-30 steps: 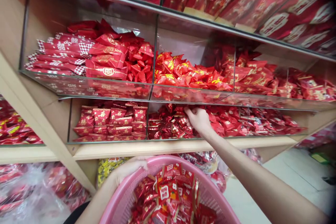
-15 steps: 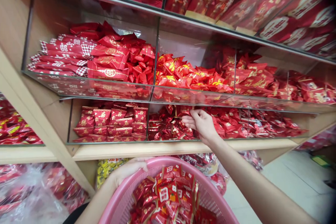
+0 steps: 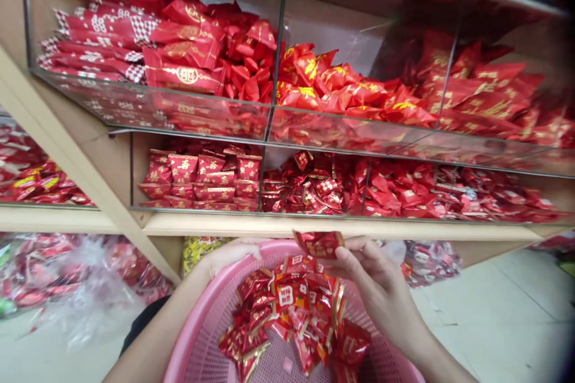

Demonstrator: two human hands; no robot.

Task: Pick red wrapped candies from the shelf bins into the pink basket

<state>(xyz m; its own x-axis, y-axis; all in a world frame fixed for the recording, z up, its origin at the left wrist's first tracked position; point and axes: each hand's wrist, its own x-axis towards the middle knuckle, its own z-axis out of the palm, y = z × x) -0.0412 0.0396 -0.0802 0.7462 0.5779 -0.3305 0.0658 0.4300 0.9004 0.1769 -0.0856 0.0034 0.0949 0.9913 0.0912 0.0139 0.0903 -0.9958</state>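
My left hand [image 3: 231, 254] is closed over the far left rim of a pink plastic basket [image 3: 191, 326]. Pinched between the thumb and fingers of my right hand [image 3: 375, 272] is a red candy packet [image 3: 320, 243] with gold print, held above the basket's far rim. Inside the basket lies a heap of red wrapped candies [image 3: 287, 296], some with white squares and gold edges. Just beyond, on the low shelf, a compartment holds shiny dark red candies [image 3: 314, 188].
Stacked red square packets [image 3: 202, 176] fill the lower left compartment. Above, a glass-fronted shelf carries long red packets [image 3: 186, 75] and red candies with yellow print [image 3: 309, 87]. Below the wooden shelf edge [image 3: 251, 225] stand plastic bags of candy [image 3: 431, 260] and a yellow bag [image 3: 202, 248].
My right hand has come back from the low shelf compartment to above the basket with a red candy packet. The view has tilted down, and my left hand still grips the rim.
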